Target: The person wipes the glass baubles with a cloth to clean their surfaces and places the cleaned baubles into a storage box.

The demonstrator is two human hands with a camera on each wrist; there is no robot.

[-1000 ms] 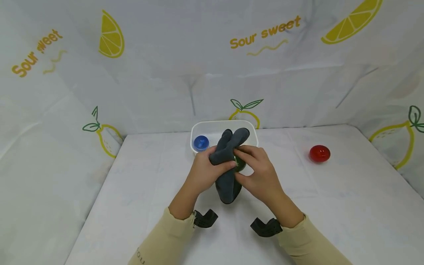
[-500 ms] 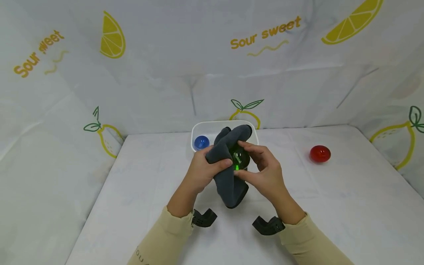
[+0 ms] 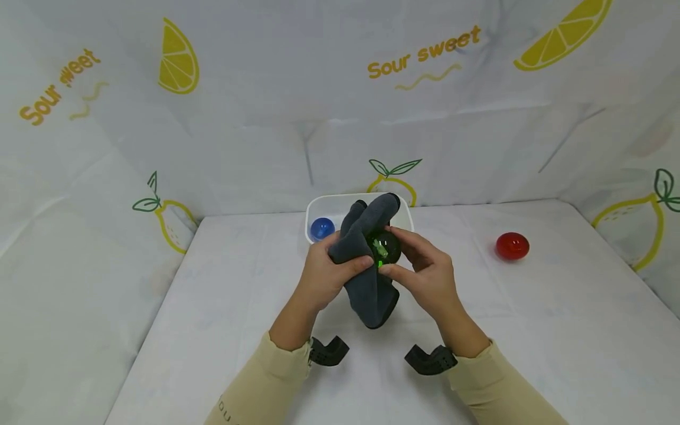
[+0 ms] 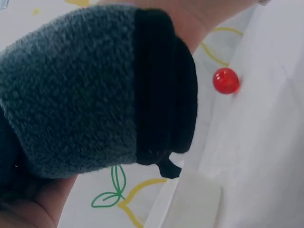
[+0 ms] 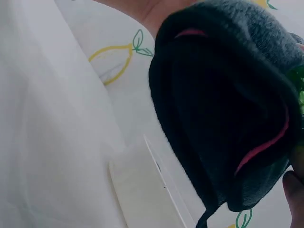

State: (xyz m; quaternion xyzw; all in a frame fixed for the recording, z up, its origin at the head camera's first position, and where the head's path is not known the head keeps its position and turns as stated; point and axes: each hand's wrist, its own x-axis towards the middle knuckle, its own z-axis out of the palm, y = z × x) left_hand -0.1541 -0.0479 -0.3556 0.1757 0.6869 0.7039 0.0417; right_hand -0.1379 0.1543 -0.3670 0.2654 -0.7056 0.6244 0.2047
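Note:
A dark grey cloth [image 3: 366, 298] with black edging is bunched in my left hand [image 3: 329, 274], thumb on top. Against its right side my right hand [image 3: 429, 274] holds a dark green glassy ball [image 3: 392, 247] between thumb and fingers. The cloth partly covers the ball. Up close in the left wrist view, the fuzzy cloth [image 4: 76, 90] hides most of the left hand. In the right wrist view the folded cloth [image 5: 218, 104] shows a bit of pink along its edge, and a sliver of the green ball [image 5: 299, 88] appears at the right.
Behind the hands stands a white container [image 3: 340, 197] with a blue ball [image 3: 321, 228] inside at the left. A red ball [image 3: 512, 246] lies on the white table covering [image 3: 531, 330] to the right. A lemon-printed sheet [image 3: 265, 147] hangs at the back.
The right hand has shifted a little to the right, its thumb and fingers spreading wider round the green ball. More of the ball now shows, and the cloth's lower end has swung slightly right.

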